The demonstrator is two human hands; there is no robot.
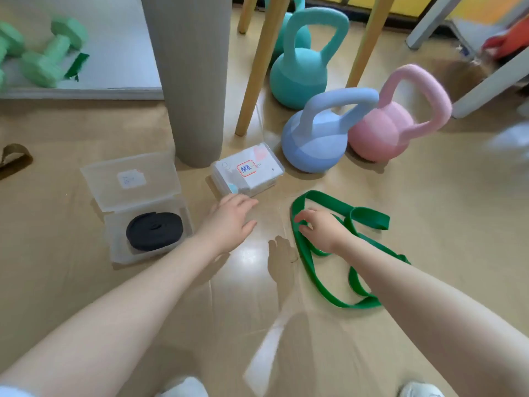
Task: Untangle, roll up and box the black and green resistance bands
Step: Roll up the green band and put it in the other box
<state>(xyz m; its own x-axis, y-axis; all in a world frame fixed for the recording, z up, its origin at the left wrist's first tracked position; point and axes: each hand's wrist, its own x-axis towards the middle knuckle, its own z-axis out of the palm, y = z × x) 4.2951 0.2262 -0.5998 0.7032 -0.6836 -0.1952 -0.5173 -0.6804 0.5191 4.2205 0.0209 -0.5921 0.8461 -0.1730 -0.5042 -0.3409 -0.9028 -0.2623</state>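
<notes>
The black band (pixel 154 230) lies rolled into a coil inside an open clear plastic box (pixel 114 242) on the floor at left, its lid (pixel 131 181) tipped back. A second clear box (pixel 247 170), shut and labelled, sits a little further right. The green band (pixel 309 270) lies in loose tangled loops on the floor at right. My right hand (pixel 320 230) rests on the green band's upper loops, fingers curled onto it. My left hand (pixel 229 222) hovers with fingers spread just in front of the shut box, holding nothing.
A grey rolled mat (pixel 194 81) stands behind the boxes. Blue (pixel 317 141), pink (pixel 383 130) and teal (pixel 297 73) kettlebells stand among wooden chair legs (pixel 257 70). Green dumbbells (pixel 45 55) lie at far left. A brown strap (pixel 14 159) is at the left edge.
</notes>
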